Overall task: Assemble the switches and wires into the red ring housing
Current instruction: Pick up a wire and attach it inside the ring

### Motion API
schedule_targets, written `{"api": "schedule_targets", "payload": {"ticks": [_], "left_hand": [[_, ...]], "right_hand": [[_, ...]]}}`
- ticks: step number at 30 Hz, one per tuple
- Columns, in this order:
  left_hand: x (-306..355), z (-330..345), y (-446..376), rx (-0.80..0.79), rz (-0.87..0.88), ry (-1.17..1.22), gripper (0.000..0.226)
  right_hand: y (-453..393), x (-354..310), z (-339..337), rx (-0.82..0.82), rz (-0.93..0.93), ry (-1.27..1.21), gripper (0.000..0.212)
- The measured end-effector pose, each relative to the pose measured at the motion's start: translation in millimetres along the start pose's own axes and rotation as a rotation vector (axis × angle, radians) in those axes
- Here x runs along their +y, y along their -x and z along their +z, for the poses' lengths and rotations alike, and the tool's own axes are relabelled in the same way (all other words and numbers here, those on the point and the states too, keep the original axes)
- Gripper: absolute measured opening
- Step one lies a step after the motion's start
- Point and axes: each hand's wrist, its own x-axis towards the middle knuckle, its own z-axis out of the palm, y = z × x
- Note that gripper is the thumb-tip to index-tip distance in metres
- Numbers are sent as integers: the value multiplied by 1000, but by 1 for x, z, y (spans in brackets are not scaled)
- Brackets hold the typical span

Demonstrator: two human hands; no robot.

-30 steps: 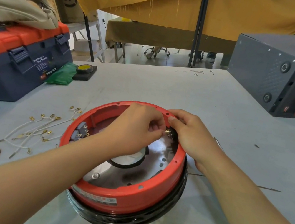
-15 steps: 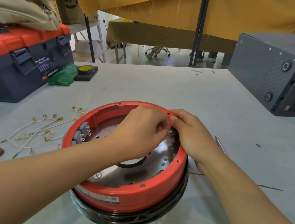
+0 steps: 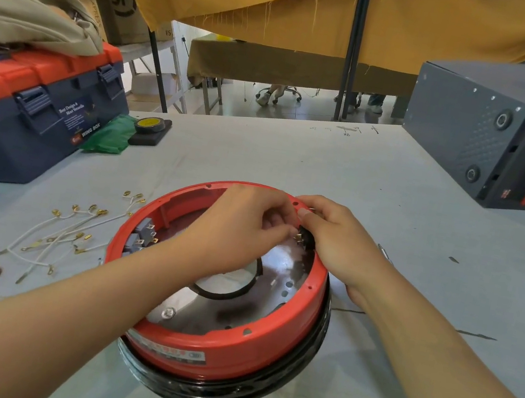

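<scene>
From my head camera, both my forearms reach forward and in over the red ring (image 3: pixel 222 348), which sits on a black base (image 3: pixel 221 397) on the grey table (image 3: pixel 296 156) right in front of me. My left hand (image 3: pixel 242 230) comes in from the lower left across the ring's opening, wrist slightly raised, fingers curled down with the tips pinching at a small black switch (image 3: pixel 303 237) with brass tabs at the far right inner wall. My right hand (image 3: pixel 340 243) lies over the ring's far right rim, knuckles up, fingers curled in and thumb pressed near the rim, gripping the same switch from the outside; how much of it each hand covers I cannot tell. The two hands touch at the fingertips. Two grey switches (image 3: pixel 144 234) are seated on the left inner wall. A shiny metal plate (image 3: pixel 236 305) forms the ring's floor. Loose white wires (image 3: pixel 64 235) with brass ends lie on the table just left of the ring. Further left is a blue and orange toolbox (image 3: pixel 34 101), and a dark grey case (image 3: pixel 501 134) stands at the far right
</scene>
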Motion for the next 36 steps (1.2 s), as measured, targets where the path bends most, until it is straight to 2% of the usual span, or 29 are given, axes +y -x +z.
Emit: {"api": "schedule_targets", "payload": {"ticks": [3, 7, 16, 24, 32, 36], "left_hand": [[-6, -7, -2, 37, -80, 69, 11], [-9, -8, -1, -46, -103, 13, 6], [-6, 0, -4, -62, 45, -124, 11], [-7, 2, -4, -38, 109, -133, 9], [-7, -8, -5, -81, -22, -17, 11], [-12, -23, -1, -166, -60, -4, 13]], "right_hand": [[-1, 0, -1, 0, 2, -3, 25], [-1, 0, -1, -3, 2, 19, 26], [-1, 1, 0, -2, -7, 26, 27], [-1, 1, 0, -1, -9, 29, 26], [-1, 0, -3, -11, -16, 35, 26], [-1, 0, -4, -20, -28, 55, 27]]}}
